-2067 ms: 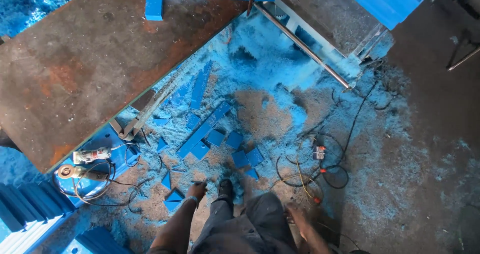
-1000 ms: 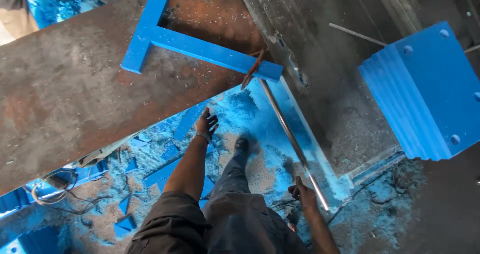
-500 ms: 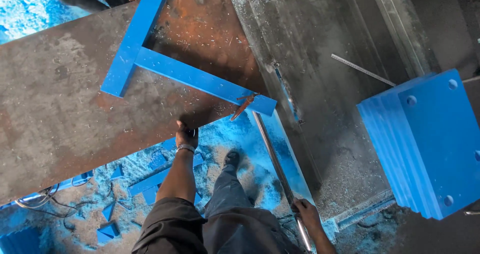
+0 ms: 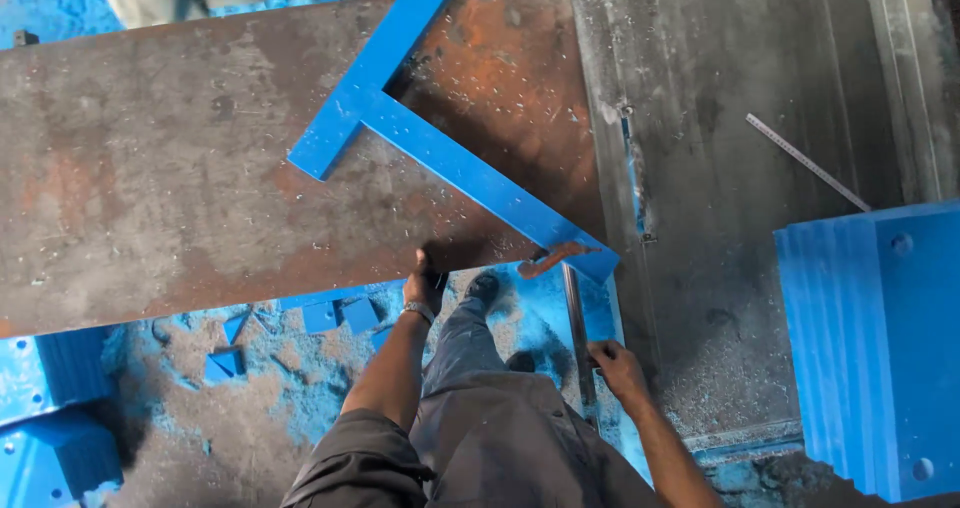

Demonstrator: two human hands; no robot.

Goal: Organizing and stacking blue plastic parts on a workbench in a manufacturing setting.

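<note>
Workshop floor, strewn with blue shavings and offcuts point(image 4: 225, 363), lay nearest below the rusty steel plate point(image 4: 180, 198). At the plate's near edge the left hand point(image 4: 424, 286) gripped the rim, fingers curled under; just right of it the right hand point(image 4: 615, 365) was closed around a steel rod point(image 4: 574, 313). Judged step: positioning the plate. On the plate lay a blue T-shaped piece point(image 4: 440, 148); right of it, a saw table point(image 4: 740, 168) and stacked blue slabs point(image 4: 880, 348) narrowed the room.
</note>
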